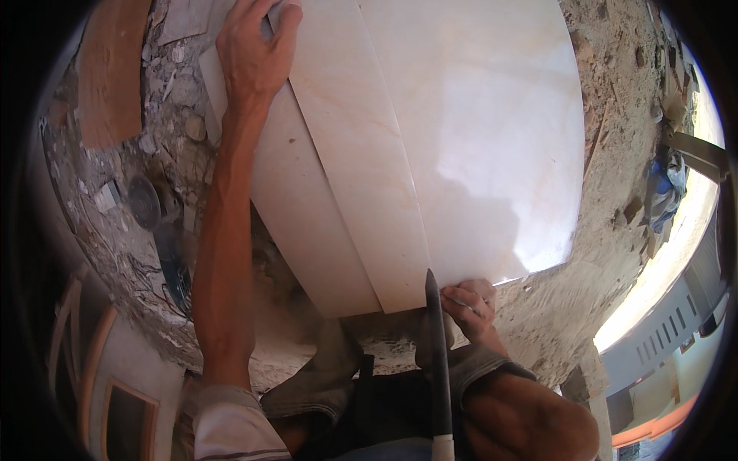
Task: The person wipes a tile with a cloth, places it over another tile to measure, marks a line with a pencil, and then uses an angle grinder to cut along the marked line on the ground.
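A large glossy cream tile [492, 138] lies before me, with two narrower tile pieces along its left: a middle strip [361, 169] and an outer strip [296, 184]. At the far end, my left hand [257, 54] straddles the middle strip's left edge, thumb on one side and fingers on the other; its fingertips are cut off by the picture's top. My right hand [473, 307] is closed at the large tile's near edge, fingers curled and partly hidden. Close to the camera, a dark tapered stick [439, 361] points upward, its tip overlapping the tile's near edge.
An angle grinder [146, 201] lies left of my left forearm on rubble-strewn ground [100, 165]. A brown board [114, 73] is at the far left. Sandy soil [615, 100] borders the tile's right, with a blue-and-white bundle [667, 184] beyond. My knees are close to the near edge.
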`<state>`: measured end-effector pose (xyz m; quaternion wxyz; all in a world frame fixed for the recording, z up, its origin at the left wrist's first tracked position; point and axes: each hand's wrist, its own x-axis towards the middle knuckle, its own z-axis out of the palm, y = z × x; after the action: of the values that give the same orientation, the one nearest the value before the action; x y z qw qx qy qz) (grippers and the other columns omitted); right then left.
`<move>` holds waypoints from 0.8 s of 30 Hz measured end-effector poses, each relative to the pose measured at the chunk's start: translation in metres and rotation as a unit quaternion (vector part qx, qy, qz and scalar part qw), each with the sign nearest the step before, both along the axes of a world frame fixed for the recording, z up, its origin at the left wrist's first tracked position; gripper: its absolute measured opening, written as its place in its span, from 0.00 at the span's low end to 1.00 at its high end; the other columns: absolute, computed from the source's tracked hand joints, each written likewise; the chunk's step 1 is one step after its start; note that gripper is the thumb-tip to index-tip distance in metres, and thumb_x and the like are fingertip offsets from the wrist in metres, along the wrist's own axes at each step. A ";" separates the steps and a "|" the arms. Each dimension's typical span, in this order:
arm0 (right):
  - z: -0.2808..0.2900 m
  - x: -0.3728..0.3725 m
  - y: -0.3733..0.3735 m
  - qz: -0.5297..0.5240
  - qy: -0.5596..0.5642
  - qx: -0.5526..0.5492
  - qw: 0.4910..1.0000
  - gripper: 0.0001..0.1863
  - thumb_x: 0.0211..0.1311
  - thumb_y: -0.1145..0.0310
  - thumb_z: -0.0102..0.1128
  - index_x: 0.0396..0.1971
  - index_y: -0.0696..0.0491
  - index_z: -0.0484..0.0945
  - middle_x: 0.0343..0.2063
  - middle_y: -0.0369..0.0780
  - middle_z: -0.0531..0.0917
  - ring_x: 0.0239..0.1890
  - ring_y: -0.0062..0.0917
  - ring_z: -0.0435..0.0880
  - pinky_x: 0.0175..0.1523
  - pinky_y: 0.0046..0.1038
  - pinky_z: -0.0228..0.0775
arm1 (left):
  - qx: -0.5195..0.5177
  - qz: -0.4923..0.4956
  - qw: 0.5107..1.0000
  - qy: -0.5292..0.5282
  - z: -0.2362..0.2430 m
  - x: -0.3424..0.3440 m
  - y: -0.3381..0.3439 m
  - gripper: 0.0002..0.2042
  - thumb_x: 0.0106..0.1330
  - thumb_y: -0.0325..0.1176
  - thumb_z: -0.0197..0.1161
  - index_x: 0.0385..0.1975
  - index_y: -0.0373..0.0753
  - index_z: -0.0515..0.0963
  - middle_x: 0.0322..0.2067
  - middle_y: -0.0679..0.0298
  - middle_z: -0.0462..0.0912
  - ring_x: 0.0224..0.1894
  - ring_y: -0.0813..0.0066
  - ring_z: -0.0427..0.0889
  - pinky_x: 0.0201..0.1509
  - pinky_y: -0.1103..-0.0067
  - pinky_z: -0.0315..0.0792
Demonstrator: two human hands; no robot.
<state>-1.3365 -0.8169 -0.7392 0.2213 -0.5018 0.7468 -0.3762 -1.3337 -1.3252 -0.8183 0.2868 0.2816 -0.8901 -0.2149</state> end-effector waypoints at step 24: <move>0.002 0.003 -0.005 0.001 0.014 0.009 1.000 0.16 0.40 0.76 0.83 0.34 0.50 0.91 0.42 0.34 0.89 0.44 0.31 0.85 0.48 0.36 0.76 | 0.024 0.025 0.999 0.005 -0.001 -0.002 0.001 0.12 0.67 0.29 0.68 0.47 0.32 0.85 0.43 0.47 0.85 0.51 0.44 0.83 0.58 0.60 0.76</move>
<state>-1.3332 -0.8222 -0.7370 0.2157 -0.5060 0.7528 -0.3615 -1.3356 -1.3243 -0.8194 0.2895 0.3094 -0.8760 -0.2304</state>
